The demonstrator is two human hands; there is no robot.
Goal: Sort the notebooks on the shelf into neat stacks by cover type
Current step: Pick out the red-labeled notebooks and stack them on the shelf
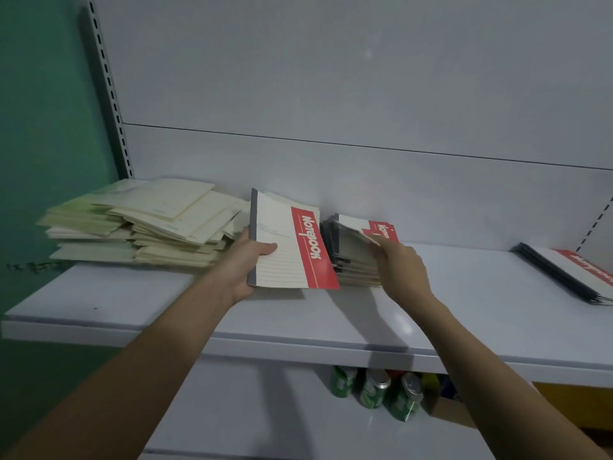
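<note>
The left hand [247, 265] grips a red-and-white notebook [292, 247] by its grey spine edge, thumb curled over the lined cover, tilting it up off the shelf [464, 293]. Its red band reads "Notebook" in white letters. Just right of it, the right hand [403, 270] pinches the lifted cover of the top book on a short stack [356, 257] with dark spines; that cover shows the same red band, only partly readable. Left of both hands lies a loose, untidy pile of cream notebooks [149, 224], their print too small to read. Well apart at the far right sits 1 more stack of red-banded books [570, 270].
</note>
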